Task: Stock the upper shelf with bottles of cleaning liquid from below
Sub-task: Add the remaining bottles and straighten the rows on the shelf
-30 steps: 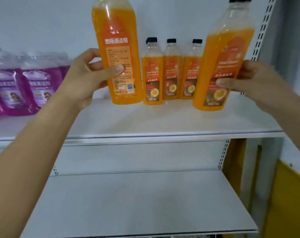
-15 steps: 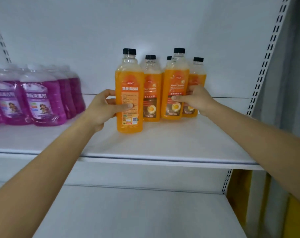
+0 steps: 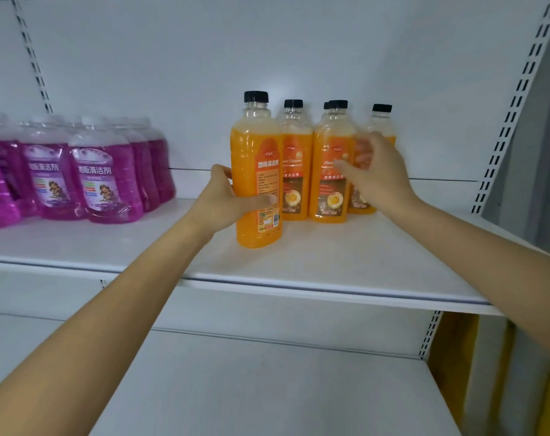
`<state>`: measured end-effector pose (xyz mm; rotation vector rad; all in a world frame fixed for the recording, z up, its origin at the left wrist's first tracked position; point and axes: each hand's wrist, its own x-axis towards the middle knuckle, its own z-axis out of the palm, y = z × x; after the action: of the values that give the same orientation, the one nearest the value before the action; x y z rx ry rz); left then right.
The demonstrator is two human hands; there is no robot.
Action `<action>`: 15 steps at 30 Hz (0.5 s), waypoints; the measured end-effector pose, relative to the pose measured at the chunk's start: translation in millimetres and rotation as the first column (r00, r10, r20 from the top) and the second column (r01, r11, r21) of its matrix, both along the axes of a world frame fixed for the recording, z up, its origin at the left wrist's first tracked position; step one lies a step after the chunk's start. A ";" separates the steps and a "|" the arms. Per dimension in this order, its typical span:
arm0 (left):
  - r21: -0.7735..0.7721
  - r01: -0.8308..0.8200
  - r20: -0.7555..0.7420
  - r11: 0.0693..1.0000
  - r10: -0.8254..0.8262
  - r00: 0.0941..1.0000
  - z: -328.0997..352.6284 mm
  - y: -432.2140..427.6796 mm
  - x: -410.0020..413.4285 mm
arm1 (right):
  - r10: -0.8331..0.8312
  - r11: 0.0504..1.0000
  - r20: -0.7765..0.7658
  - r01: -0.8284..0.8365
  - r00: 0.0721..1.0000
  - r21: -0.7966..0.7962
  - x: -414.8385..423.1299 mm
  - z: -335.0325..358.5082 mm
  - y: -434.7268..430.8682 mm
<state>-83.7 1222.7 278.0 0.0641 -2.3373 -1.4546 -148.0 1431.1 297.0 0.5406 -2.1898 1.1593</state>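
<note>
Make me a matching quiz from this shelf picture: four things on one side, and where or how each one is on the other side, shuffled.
Things:
1 left hand
2 right hand
3 purple bottles
4 black caps

States:
A toward the left end of the upper shelf
B on the orange bottles
C open, fingers spread
D gripping the nearest orange bottle

Pairs: 1-D, 2-C, 3-A, 4-B
</note>
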 end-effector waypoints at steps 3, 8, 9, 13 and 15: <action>-0.069 -0.013 0.011 0.997 0.014 1.000 3.2 3.9 3.9 | 0.231 0.967 0.025 -0.232 0.973 0.105 39.6 16.7 -23.6; 0.099 0.295 0.129 0.950 -0.306 0.943 8.5 -10.3 27.1 | 0.299 0.949 0.149 -0.310 0.942 0.052 54.7 15.6 -59.8; 0.149 0.353 0.123 0.924 -0.372 0.920 7.1 -16.2 31.7 | 0.274 0.959 0.133 -0.282 0.952 0.039 53.1 13.0 -63.6; 0.072 0.457 0.122 0.887 -0.462 0.878 2.4 -27.6 39.9 | 0.241 0.970 0.152 -0.236 0.959 -0.051 48.2 12.2 -61.6; -0.072 0.357 0.133 0.931 -0.346 0.929 -0.5 -29.3 34.5 | 0.282 0.959 0.218 -0.270 0.934 -0.084 45.5 17.9 -49.0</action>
<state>-49.2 1193.4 277.5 -0.3219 -2.6132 -1.5304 -102.5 1382.2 314.8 0.7441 -2.3205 1.4886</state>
